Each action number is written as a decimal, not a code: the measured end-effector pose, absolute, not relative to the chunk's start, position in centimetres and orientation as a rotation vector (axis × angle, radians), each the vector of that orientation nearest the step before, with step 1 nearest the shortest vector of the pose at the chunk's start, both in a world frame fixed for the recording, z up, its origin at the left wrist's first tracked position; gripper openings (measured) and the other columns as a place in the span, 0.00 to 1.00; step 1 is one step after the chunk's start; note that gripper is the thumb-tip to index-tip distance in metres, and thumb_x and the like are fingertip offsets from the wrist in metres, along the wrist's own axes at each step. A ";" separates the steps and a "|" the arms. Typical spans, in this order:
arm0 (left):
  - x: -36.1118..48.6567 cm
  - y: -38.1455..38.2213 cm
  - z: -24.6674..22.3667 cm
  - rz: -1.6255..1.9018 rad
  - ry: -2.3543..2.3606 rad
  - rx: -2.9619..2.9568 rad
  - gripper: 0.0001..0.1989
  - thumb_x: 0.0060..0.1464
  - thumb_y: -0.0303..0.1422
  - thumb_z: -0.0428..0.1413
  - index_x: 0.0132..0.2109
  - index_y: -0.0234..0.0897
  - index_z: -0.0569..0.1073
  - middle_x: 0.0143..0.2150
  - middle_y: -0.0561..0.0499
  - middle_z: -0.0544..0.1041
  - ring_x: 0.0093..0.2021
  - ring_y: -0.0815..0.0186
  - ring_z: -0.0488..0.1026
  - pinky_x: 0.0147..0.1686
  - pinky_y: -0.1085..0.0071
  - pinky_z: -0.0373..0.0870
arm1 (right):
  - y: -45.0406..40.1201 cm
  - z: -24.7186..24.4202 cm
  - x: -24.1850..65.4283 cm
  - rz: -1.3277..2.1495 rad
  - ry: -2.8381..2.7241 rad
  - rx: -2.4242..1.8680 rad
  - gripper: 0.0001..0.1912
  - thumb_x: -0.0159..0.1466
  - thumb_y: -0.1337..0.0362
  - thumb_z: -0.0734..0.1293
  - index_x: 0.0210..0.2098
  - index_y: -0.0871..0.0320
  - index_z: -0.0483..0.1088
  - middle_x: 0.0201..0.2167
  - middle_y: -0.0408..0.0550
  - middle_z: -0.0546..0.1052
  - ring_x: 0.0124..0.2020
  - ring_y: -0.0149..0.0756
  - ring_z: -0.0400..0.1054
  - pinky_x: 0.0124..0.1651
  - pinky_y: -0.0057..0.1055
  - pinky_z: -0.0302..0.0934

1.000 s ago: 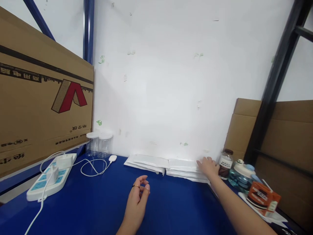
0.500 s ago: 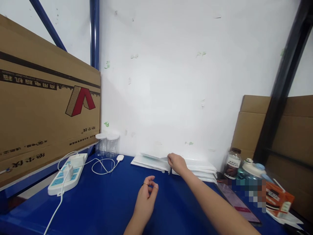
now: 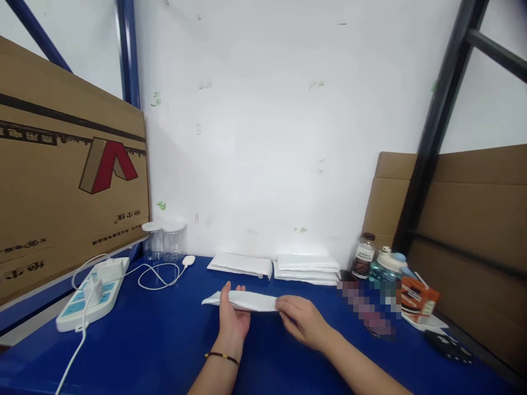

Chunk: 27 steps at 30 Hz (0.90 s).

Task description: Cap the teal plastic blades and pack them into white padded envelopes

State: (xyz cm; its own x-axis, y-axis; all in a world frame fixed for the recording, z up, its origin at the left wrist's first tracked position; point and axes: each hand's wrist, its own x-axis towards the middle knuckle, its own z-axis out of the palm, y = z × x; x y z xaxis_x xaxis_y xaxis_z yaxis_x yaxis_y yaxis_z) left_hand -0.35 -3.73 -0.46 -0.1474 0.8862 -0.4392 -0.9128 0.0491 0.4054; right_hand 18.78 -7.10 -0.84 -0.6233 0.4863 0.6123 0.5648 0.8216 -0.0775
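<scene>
A flat white folded packet point(image 3: 257, 301) is held above the front part of the blue table by both hands. My left hand point(image 3: 234, 315) grips it left of its middle, thumb on the near side and fingers behind. At its right end, my right hand point(image 3: 302, 318) pinches the edge between thumb and fingers. Behind them, against the wall, lie two piles of similar white packets: a low left pile point(image 3: 241, 264) and a taller right pile point(image 3: 307, 269). Whether the held packet contains anything is hidden.
On the left are a white power strip point(image 3: 93, 299) with a cable, two clear jars point(image 3: 173, 244) and a large cardboard box point(image 3: 61, 181). To the right stand a brown bottle point(image 3: 363, 258), a teal bottle point(image 3: 387, 266), an orange box point(image 3: 418, 299) and a dark patterned object point(image 3: 448, 346).
My right hand has drawn a white packet from the left pile toward me. My left hand has closed on it too. The view has swung to the right.
</scene>
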 end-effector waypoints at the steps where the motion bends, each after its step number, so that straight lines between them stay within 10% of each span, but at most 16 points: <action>1: 0.2 -3.4 -0.3 1.586 0.712 -0.079 0.14 0.48 0.35 0.57 0.42 0.40 0.65 0.36 0.52 0.68 0.32 0.69 0.71 0.36 0.69 0.71 | -7.1 -1.4 19.0 -0.181 -2.319 -0.825 0.16 0.58 0.66 0.61 0.46 0.57 0.62 0.42 0.52 0.73 0.42 0.38 0.68 0.44 0.33 0.63; 10: 0.9 -0.9 -0.1 1.724 0.695 0.071 0.11 0.49 0.33 0.56 0.41 0.38 0.68 0.37 0.51 0.72 0.36 0.68 0.73 0.37 0.71 0.71 | -4.5 -2.9 22.2 0.011 -2.312 -0.989 0.23 0.51 0.78 0.56 0.42 0.54 0.69 0.42 0.45 0.75 0.46 0.35 0.67 0.55 0.37 0.56; 20: 2.0 -0.2 1.9 1.772 0.704 0.616 0.19 0.45 0.33 0.60 0.46 0.39 0.70 0.47 0.46 0.73 0.45 0.61 0.72 0.39 0.69 0.71 | -4.1 -3.2 24.1 0.259 -2.212 -1.251 0.27 0.48 0.80 0.54 0.38 0.53 0.73 0.38 0.44 0.75 0.39 0.34 0.69 0.43 0.28 0.60; 27: 2.1 0.2 4.4 1.761 0.660 0.758 0.24 0.46 0.34 0.59 0.51 0.40 0.67 0.46 0.46 0.74 0.46 0.61 0.72 0.45 0.65 0.70 | -3.3 -3.4 25.4 0.484 -1.948 -1.301 0.20 0.56 0.68 0.60 0.48 0.57 0.67 0.45 0.50 0.72 0.46 0.38 0.65 0.49 0.34 0.59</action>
